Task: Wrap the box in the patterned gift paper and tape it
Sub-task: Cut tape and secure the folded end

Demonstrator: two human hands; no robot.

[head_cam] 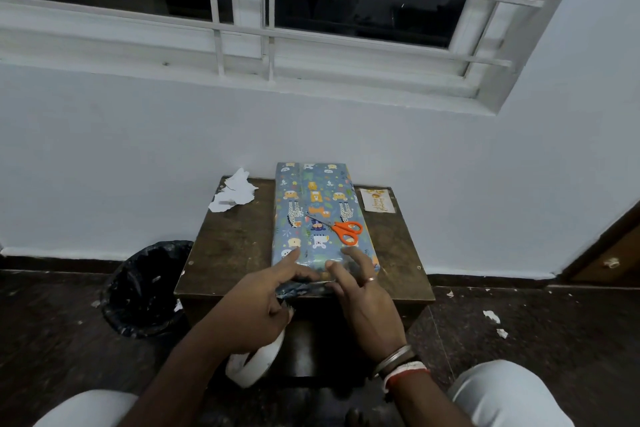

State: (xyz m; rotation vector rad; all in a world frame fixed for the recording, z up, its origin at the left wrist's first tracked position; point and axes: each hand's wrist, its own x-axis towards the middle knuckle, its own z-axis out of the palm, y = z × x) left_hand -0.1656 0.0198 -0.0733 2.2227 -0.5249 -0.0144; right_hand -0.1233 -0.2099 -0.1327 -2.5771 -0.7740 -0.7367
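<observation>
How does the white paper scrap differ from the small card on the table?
The white paper scrap is crumpled and torn; the small card is flat and rectangular. The scrap is plain white; the card bears orange print. The scrap hangs over the far left corner; the card lies inside the far right corner. Both lie on the table.

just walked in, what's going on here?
A person is finishing a wrap. The box, already covered in gift paper, lies on a small wooden table with orange-handled scissors on top. The left grip pinches a loose flap at the near end; the right grip presses straight fingers against that end. A white tape roll hangs just below the left grip. That end looks not yet sealed.
</observation>
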